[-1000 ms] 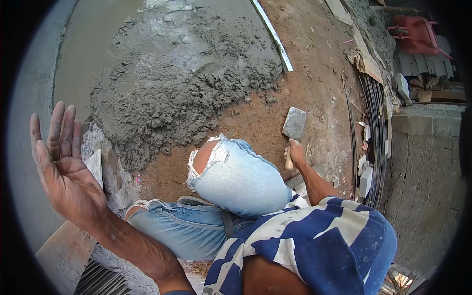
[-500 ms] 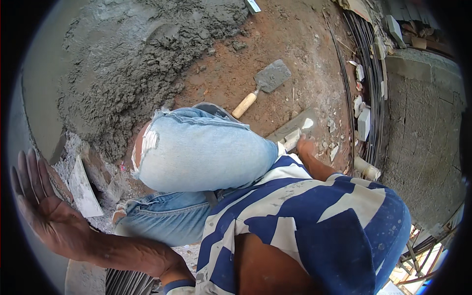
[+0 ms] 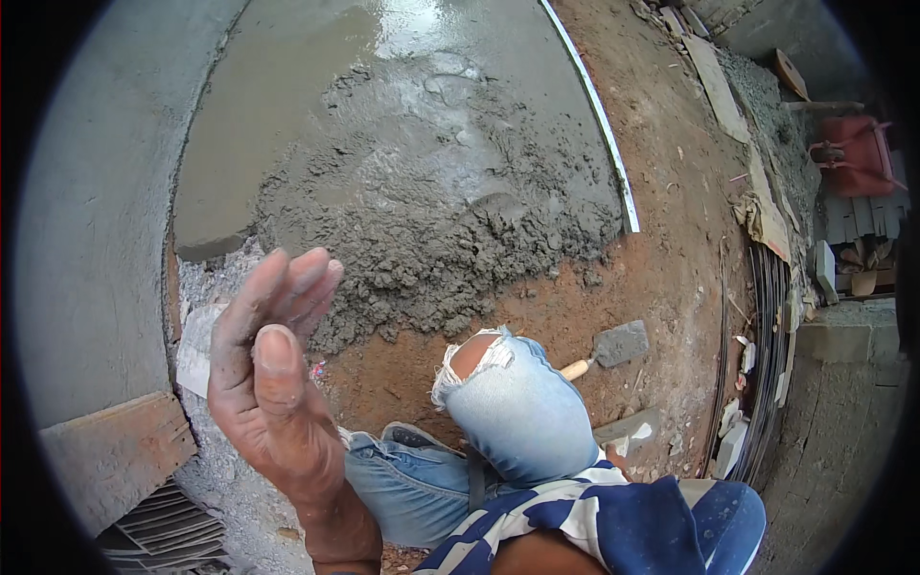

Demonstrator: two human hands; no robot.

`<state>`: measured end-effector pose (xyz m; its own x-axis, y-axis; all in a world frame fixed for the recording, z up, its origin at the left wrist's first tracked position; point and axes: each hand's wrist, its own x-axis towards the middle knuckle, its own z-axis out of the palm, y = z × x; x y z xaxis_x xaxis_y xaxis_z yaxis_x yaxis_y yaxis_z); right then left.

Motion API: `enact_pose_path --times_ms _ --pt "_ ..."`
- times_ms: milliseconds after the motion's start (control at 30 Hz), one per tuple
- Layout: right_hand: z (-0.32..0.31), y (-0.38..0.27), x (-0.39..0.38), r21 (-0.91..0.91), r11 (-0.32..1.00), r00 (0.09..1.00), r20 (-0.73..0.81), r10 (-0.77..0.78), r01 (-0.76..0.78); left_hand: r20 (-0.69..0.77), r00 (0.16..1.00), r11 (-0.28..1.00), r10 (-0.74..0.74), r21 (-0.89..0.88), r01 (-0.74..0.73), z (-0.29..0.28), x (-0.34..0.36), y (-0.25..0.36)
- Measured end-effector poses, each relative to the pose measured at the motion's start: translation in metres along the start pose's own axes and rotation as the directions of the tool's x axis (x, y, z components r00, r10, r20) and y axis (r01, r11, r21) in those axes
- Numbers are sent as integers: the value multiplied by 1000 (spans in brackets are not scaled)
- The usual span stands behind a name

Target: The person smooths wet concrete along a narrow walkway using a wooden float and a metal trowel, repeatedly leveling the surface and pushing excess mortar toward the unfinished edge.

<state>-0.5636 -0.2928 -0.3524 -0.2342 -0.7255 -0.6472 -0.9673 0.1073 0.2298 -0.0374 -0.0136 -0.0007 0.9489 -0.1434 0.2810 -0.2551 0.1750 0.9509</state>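
Note:
My left hand (image 3: 278, 383) is raised in front of me, palm turned sideways. It is open and holds nothing, its fingers slightly curved and the thumb apart. Beyond it lies a heap of wet grey mortar (image 3: 422, 249), rough at its near edge and smoother farther off. Low on the right, my right hand (image 3: 616, 464) shows only as a sliver past my knee and shirt; its fingers are hidden. It is nearest to a flat grey float-like board (image 3: 628, 427) with white patches. A brick trowel (image 3: 621, 345) with a wooden handle rests on the soil beside my knee.
A white straight strip (image 3: 604, 125) edges the mortar on the right. A grey wall (image 3: 105, 230) stands at the left, a wooden plank (image 3: 120, 455) at its foot. Dark rods (image 3: 767, 335) lie along the right, near a block wall (image 3: 839, 412). A red wheelbarrow (image 3: 853, 158) stands far right.
The view has swung up and left, showing more mortar, the wall and the wheelbarrow. My left hand has turned upright and come nearer the middle. My right hand is now more hidden.

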Motion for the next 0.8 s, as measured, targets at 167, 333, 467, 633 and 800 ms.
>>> enact_pose_path --times_ms 167,333,467,633,800 --pt "-8 -4 -7 42 999 995 -98 27 -23 253 953 972 -164 -120 200 30 18 -32" --pt "1 -12 -16 71 997 984 -172 41 -29 469 883 997 -19 -59 53 63 22 -53" --pt "-21 -4 -21 146 987 947 -301 111 -70 574 818 999 20 -34 0 72 22 -67" --pt "-107 -11 -27 333 942 758 -625 186 43 572 819 998 43 -54 -15 71 29 -76" --pt "-253 -126 -69 77 795 362 -913 -186 602 545 837 998 55 -64 -23 59 29 -71"
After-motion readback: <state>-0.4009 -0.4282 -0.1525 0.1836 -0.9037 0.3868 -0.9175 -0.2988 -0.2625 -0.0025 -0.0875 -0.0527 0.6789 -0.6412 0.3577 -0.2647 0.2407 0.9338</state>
